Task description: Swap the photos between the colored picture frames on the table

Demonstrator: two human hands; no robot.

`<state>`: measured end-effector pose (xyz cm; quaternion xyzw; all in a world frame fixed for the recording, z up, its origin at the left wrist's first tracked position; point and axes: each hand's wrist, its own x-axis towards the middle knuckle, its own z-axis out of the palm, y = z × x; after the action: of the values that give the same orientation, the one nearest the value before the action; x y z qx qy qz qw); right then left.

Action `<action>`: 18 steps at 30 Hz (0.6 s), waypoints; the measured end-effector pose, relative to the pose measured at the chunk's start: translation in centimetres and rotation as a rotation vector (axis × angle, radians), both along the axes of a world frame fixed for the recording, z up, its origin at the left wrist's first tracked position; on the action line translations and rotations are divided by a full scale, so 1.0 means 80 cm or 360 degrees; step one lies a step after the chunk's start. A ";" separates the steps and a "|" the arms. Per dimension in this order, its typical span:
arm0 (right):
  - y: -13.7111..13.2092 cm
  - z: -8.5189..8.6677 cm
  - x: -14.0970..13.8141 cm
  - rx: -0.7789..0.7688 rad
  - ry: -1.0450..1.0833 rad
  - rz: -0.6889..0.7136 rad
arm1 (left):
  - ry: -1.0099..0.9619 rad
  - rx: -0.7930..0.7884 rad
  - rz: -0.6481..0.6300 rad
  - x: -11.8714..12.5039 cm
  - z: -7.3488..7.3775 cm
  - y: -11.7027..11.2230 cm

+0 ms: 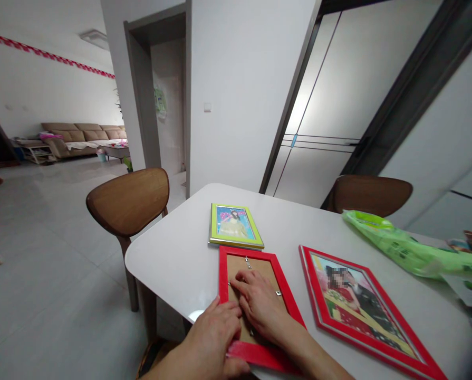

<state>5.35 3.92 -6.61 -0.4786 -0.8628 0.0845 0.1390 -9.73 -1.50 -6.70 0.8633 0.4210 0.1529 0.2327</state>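
Note:
A red picture frame (286, 285) lies face down at the table's near edge, its brown backing board (265, 274) showing. Small metal clips sit around the board, one of them a clip (278, 293) on the right side. My left hand (215, 335) is closed over the frame's lower left side, with its thumb near the bottom bar. My right hand (259, 298) rests on the board with bent fingers, and its index fingertip touches the left edge by a clip. Nothing shows in its grasp.
A yellow-green framed picture (236, 224) lies just beyond, and another red framed picture (362, 306) lies to the right. A green plastic package (410, 250) rests at the far right of the white table (172, 264). Wooden chairs (131, 200) stand around it.

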 end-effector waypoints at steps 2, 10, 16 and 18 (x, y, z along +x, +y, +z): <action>-0.002 0.001 0.000 -0.0023 0.0002 0.0034 | -0.0014 0.0004 -0.0003 0.000 0.000 0.000; 0.032 -0.002 0.013 0.0018 0.0137 -0.0302 | 0.0023 -0.0071 -0.0008 -0.001 0.001 0.001; 0.084 -0.017 0.023 0.0051 0.0083 -0.0648 | 0.0032 -0.0115 0.0010 -0.003 0.002 -0.001; 0.088 -0.021 0.021 0.0051 0.0065 -0.0703 | 0.0032 -0.0118 0.0018 -0.003 0.001 -0.001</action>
<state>7.07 10.97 -8.32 -0.6519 -0.7352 0.0479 0.1793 -9.94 -1.59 -6.59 0.8532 0.4336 0.1299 0.2593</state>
